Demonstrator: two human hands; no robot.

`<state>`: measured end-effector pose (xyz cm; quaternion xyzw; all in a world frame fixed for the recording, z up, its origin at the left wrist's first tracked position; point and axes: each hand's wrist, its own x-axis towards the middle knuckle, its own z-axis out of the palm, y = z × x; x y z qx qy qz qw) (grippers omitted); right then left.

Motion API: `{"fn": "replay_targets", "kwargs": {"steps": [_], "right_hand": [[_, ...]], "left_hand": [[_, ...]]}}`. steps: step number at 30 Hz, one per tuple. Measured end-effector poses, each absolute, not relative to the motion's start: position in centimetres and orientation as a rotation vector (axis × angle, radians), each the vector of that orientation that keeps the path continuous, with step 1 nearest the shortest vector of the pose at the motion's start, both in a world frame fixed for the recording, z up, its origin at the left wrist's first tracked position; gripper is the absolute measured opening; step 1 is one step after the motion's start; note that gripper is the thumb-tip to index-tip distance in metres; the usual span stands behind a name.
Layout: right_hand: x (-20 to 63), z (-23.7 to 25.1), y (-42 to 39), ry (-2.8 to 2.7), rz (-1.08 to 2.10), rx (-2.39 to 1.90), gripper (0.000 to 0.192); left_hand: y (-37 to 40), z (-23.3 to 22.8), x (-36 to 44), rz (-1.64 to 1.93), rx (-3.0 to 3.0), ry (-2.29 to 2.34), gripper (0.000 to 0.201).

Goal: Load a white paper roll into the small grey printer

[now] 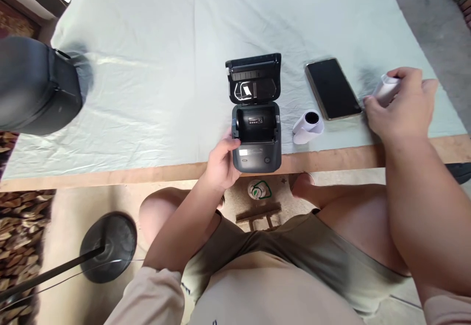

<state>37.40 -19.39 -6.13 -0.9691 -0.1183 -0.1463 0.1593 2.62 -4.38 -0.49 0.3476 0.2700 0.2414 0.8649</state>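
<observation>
So nearest up is the left hand (222, 160), right at the table's (147, 94) near edge, thumb on the front left corner of a black printer (256, 158) and the rest of the hand wrapped low along its side, so it's got a proper grip. The printer pokes out a bit past that edge, lid (253, 65) flipped up on the far side, bay (255, 131) facing up with its width pretty much parallel to the near edge. Can't tell if it's resting on the table or lifted slightly. Just right of it there's a loose roll (303, 136) of white paper, dark core hole facing up, outer end curling away. It sits between the 2 hands, nearer the printer than the right hand (403, 104). That hand's way over toward the table's right edge, fingers and thumb closed around a white roll (386, 89). The white roll is well off to the bay's right, with the loose roll and a phone (333, 89) in the gap; its long axis is mostly covered, so no clue how it lines up. The phone lies flat and slanted, near right corner just beside the right thumb. Over at the table's left edge is a dark case (33, 84), well apart from the 2 hands.
</observation>
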Motion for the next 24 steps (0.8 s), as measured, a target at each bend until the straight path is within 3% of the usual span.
{"fn": "replay_targets", "kwargs": {"steps": [2,5,9,10,14,20,24], "right_hand": [[37.7,-5.7,-18.8,-0.315,-0.437,-2.678,0.08],[38.1,-5.4,-19.1,-0.252,-0.3,-2.183,0.073],[37.0,-3.8,-21.5,-0.311,0.259,-1.567,0.029],[36.4,-3.3,-22.1,-0.385,0.354,-1.528,0.026],[33.7,-2.3,-23.1,-0.551,0.531,-1.494,0.034],[29.3,-1.9,-20.6,-0.618,0.35,-1.387,0.06],[25.1,0.7,-19.4,-1.081,-0.043,-1.282,0.066]], "left_hand": [[-4.3,-0.5,2.6,0.514,0.716,0.558,0.053],[-4.3,-0.7,2.6,0.517,0.687,0.55,0.043],[-4.3,-0.6,2.6,0.508,0.676,0.558,0.034],[-4.3,-0.6,2.5,0.502,0.672,0.563,0.034],[-4.4,-0.7,2.5,0.485,0.656,0.566,0.038],[-4.3,-1.1,2.5,0.499,0.686,0.51,0.038],[-4.2,-1.6,2.5,0.462,0.729,0.557,0.049]]}}
